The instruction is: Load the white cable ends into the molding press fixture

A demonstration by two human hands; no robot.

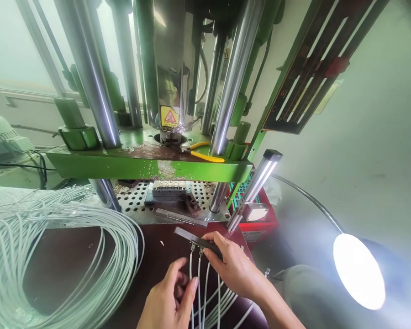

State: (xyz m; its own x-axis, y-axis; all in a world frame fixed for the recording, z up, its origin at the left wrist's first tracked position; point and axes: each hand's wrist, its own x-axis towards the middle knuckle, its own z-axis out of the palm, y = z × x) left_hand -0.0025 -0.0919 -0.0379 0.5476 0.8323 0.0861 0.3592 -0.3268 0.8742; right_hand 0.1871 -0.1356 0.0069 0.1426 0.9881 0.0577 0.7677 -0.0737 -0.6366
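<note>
My right hand (233,260) grips one end of a flat metal bar (185,235), thumb below and fingers over the top. White cables (199,278) with small metal connectors (193,246) hang from the bar's near edge. Just left of these cables is my left hand (169,294), its thumb and forefinger apart and the other fingers curled. One cable passes close to that thumb; no grip on it shows. A second slotted metal bar (181,218) lies beyond, at the front of the perforated plate (133,212). Part of the held bar is hidden under my right hand.
A metal mould block (169,188) sits under the green press plate (150,170), between steel columns (234,77). Yellow-handled pliers (207,156) rest on that plate. Coiled white cable (123,237) covers the left side. A lit lamp (359,270) and red crate (260,226) stand right.
</note>
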